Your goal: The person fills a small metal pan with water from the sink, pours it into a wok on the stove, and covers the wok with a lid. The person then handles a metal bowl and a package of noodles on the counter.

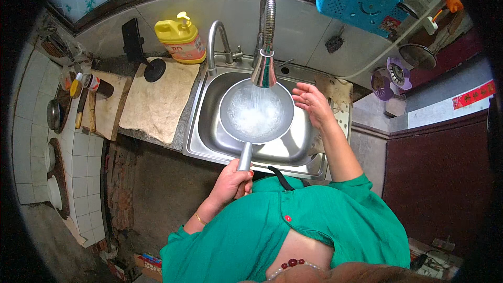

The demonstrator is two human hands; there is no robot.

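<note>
My left hand is closed round the grey handle of a frying pan, which I hold over the stainless steel sink. Water streams from the spray head of a tall coiled faucet into the pan, where it froths white. To the right of the pan, my right hand hovers with its fingers stretched out and nothing in it. A second, curved steel tap stands at the sink's back left.
Left of the sink, a cloth covers the counter, with a phone stand and a yellow pump jug behind. Farther left lie a cutting board and a dark bottle. A blue basket hangs at upper right.
</note>
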